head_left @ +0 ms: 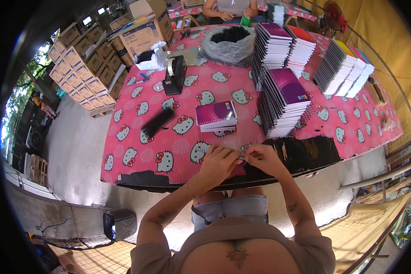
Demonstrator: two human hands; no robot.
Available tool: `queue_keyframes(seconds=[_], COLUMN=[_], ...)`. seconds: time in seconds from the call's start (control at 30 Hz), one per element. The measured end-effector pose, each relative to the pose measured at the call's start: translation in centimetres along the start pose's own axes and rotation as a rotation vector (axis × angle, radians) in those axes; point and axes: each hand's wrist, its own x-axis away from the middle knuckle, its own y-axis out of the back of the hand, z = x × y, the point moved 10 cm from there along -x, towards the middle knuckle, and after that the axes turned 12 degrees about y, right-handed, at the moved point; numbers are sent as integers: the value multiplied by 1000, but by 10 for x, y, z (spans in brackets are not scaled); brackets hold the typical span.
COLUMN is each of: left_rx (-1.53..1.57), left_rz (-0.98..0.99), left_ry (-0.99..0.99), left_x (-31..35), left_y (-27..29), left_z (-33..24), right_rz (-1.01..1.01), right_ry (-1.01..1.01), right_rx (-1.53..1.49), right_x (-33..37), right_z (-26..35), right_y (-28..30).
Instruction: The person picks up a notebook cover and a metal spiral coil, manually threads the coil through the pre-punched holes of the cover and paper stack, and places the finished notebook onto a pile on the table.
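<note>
At the table's near edge my left hand (219,164) and my right hand (265,160) almost meet, fingers bent into a pinch. Something small may be between the fingertips, but it is too small to make out. Just beyond them lies a short stack of purple-covered notebooks (216,113). A bundle of black spiral binding coils (158,122) rests to its left. To the right rises a tall stack of spiral-bound purple notebooks (285,102), close to my right hand.
A pink patterned cloth (139,150) covers the table. Farther back are a black tape dispenser (174,77), a plastic bag (226,52) of black coils and more notebook stacks (345,71). Cartons (84,68) are piled at left. Across the table, a person's hands (227,16) hold something green.
</note>
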Motion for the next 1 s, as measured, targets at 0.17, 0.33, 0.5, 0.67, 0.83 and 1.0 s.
queue_keyframes(seconds=[0.17, 0.33, 0.5, 0.67, 0.83, 1.0], left_rx=[-127, -112, -44, -47, 265, 279], left_rz=[-34, -45, -16, 18, 124, -211], left_ry=[-56, -27, 3, -30, 342, -156], left_x=[2, 0, -5, -9, -40, -114], left_y=[-2, 2, 1, -5, 41, 111], left_z=[-17, -16, -14, -14, -10, -97], right_rz=[-210, -263, -304, -355, -422, -545], right_ry=[98, 134, 344, 306, 390, 242], right_rx=[241, 223, 469, 481, 421, -12], right_x=[3, 11, 23, 31, 26, 9], right_z=[9, 16, 46, 39, 121, 145], right_y=[-2, 6, 0, 2, 10, 64])
